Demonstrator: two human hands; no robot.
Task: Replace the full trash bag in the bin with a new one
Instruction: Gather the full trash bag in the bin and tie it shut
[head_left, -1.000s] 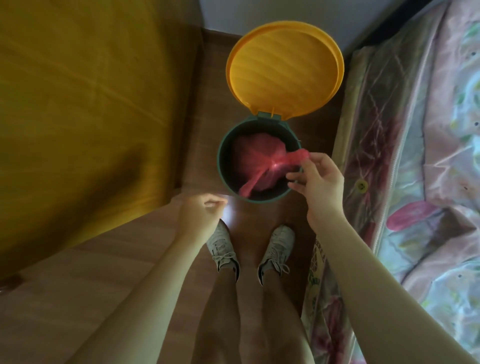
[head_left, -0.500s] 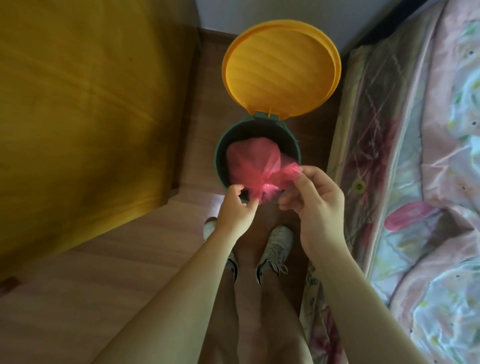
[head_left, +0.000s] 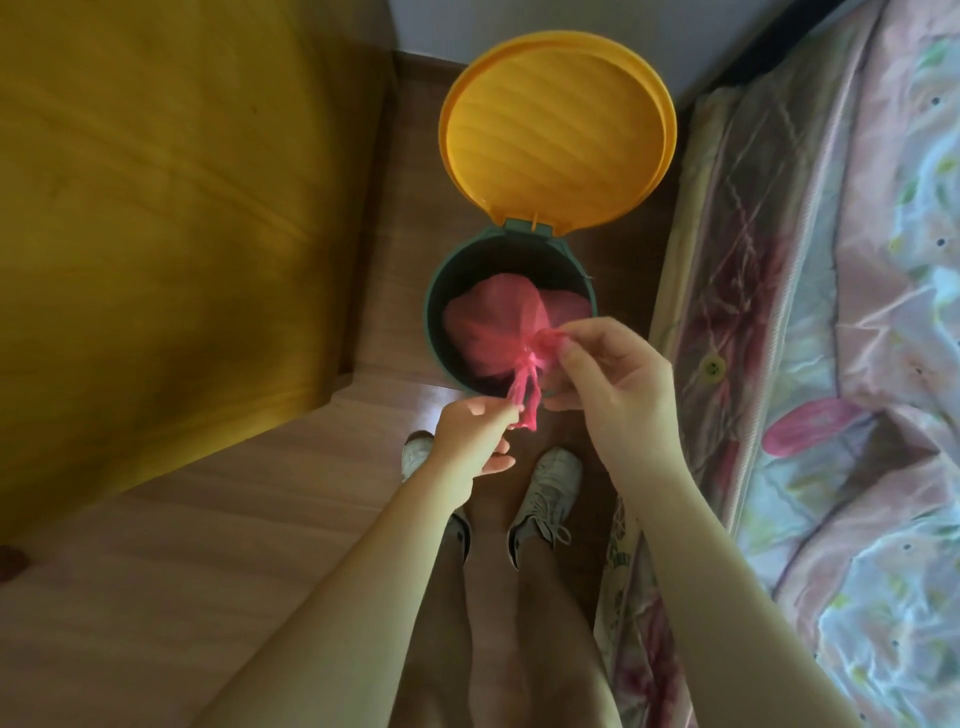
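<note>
A round dark green bin (head_left: 435, 312) stands on the floor with its yellow lid (head_left: 556, 130) swung up and back. Inside sits a full pink trash bag (head_left: 493, 322), its top gathered into a twisted neck with loose tails hanging toward me. My left hand (head_left: 475, 436) pinches the ends of the tails just in front of the bin's near rim. My right hand (head_left: 618, 384) pinches the gathered neck at the knot, over the bin's right side. No new bag is in view.
A yellow wooden cabinet (head_left: 156, 208) stands close on the left. A bed with a floral cover (head_left: 831, 364) runs along the right. My legs and grey sneakers (head_left: 545, 493) stand on the wooden floor (head_left: 182, 545) in the narrow gap behind the bin.
My left hand came up from beside the bin, took the bag's tails and drew them toward me. The bag's top is now pulled into a tight neck.
</note>
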